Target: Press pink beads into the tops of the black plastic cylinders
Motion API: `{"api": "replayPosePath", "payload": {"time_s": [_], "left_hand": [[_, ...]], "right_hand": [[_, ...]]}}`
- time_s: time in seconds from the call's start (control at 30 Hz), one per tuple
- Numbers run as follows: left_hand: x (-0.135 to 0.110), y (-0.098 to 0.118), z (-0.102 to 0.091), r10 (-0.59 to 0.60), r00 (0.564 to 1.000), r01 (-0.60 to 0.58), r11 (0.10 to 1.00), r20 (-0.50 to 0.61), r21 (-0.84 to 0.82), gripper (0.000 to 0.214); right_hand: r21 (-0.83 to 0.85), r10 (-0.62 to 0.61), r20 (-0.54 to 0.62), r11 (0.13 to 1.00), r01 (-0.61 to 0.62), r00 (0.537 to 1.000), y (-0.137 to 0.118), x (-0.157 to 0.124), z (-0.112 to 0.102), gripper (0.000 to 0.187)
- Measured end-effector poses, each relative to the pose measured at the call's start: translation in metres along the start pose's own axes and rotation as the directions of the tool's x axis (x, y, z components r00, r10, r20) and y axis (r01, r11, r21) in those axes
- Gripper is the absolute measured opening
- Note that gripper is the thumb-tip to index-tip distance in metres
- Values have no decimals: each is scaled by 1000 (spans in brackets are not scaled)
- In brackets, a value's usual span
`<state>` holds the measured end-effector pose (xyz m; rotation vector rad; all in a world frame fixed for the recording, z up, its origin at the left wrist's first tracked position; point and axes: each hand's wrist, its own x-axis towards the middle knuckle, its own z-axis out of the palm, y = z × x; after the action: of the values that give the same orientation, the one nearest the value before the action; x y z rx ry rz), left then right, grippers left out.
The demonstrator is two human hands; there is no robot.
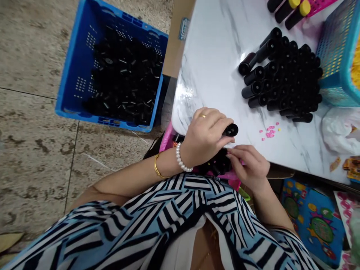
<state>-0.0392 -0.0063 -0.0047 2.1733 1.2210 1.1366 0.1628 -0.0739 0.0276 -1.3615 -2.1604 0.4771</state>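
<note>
My left hand point(206, 137), with a pearl bracelet and a ring, is closed round a black plastic tube point(232, 130). The tube's round end points right, over the table's near edge. Just below it, my right hand point(249, 165) has thumb and fingertips pinched together; what they hold, if anything, is too small to name. Both hands are above a pink basket point(168, 137) at my lap, which contains black pieces point(218, 163) and a few coloured bits. On the white marbled table point(213, 67) lie small pink pieces point(270, 132) beside a yellow one.
Many black tubes point(287, 75) stand grouped on the table's right, near a teal basket point(334, 71) of yellow pieces and a white plastic bag point(339, 129). Yellow-capped tubes point(298, 13) lie at the back. On the left, a blue crate point(69, 80) holds black parts beside a cardboard box point(177, 48).
</note>
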Motion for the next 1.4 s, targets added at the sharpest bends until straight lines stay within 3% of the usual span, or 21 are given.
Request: {"api": "replayPosePath", "payload": {"time_s": [0.1,0.2,0.37,0.53,0.67,0.8,0.9,1.07,1.4], "left_hand": [[-1,-2,2,27,1000,-27,1000,-13,14,28],[-2,-2,3,35,999,-35,999,-4,28,25],[-1,-1,-1,39,999,-40,999,27,34,23],[-1,0,-2,19,999,-21,999,41,29,22],[-1,0,-1,17,999,-19,999,47,29,22],[0,0,-3,23,998,-24,1000,62,18,22],[3,1,-7,-18,990,20,1000,142,-11,21],[8,1,-10,-92,958,116,990,271,-75,18],[3,-8,0,23,994,-9,991,103,-133,23]], "right_hand": [[121,192,-119,977,-177,974,-11,20,-5,24],[58,205,-227,979,-197,952,-16,34,-1,24],[-23,186,-262,980,-198,947,-18,39,8,31],[121,363,-226,931,-343,904,-23,47,7,11],[364,517,-154,822,-439,842,-23,56,10,7],[540,612,53,647,-538,789,-20,63,13,17],[574,622,181,562,-596,762,-18,69,13,21],[593,634,223,514,-620,740,-11,76,14,27],[715,518,482,233,-659,707,14,71,0,28]]}}
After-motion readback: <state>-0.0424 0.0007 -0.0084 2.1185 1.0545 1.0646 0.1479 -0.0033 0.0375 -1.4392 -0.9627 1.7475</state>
